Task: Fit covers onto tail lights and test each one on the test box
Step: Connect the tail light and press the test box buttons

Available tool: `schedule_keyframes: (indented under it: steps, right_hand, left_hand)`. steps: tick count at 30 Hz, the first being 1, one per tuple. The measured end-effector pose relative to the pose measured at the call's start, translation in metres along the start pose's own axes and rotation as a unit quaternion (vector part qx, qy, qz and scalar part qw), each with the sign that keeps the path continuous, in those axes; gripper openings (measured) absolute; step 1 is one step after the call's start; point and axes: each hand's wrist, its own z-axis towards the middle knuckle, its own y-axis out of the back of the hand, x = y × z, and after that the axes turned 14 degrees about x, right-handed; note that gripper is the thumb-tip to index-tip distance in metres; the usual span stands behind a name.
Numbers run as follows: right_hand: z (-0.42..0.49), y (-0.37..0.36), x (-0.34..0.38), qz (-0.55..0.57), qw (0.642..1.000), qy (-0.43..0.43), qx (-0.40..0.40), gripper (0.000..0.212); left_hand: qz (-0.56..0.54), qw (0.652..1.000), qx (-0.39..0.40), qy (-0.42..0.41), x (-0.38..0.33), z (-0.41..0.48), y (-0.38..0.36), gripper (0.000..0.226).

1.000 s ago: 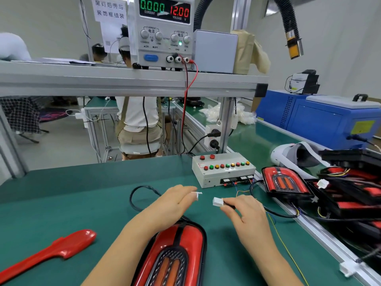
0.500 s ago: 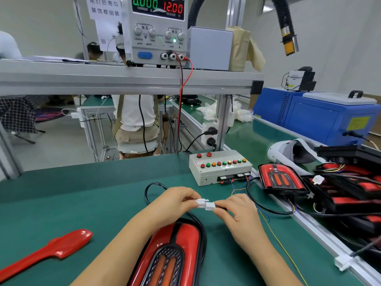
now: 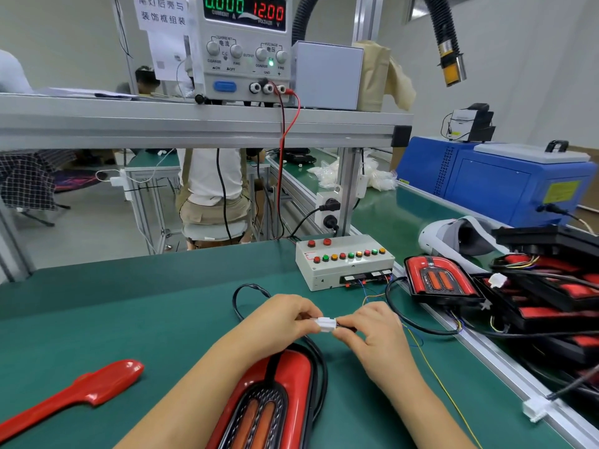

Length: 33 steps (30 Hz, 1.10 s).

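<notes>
White plastic connector halves (image 3: 325, 324) are sitting joined, left hand (image 3: 282, 320) and right hand (image 3: 376, 338) fingers pinching them. Button checks on the grey test box (image 3: 343, 265) are seemingly pending.

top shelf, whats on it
A power supply, a grey box and a tan bag beside it; papers lie at the left. Anything behind them is hidden.

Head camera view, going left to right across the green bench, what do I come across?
On the bench: red cover → left hand → white connectors → right hand → tail light in a black tray.
</notes>
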Motion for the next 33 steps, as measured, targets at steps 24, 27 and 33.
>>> schedule_keyframes:
  steps: [24, 27, 33]
  right_hand:
    - [0.003, -0.005, -0.003, 0.009, 1.000, -0.002, 0.001, 0.012]
    - [0.002, -0.007, -0.004, 0.005, 1.000, -0.001, 0.017, 0.012]
    - [0.003, -0.007, -0.006, 0.005, 0.999, -0.005, 0.045, 0.012]
  left_hand:
    - [0.036, 0.999, -0.008, -0.005, -0.005, 0.004, -0.008, 0.018]
    - [0.022, 1.000, 0.002, 0.014, -0.002, 0.003, -0.010, 0.018]
    - [0.005, 0.999, 0.029, 0.039, 0.000, 0.004, -0.011, 0.017]
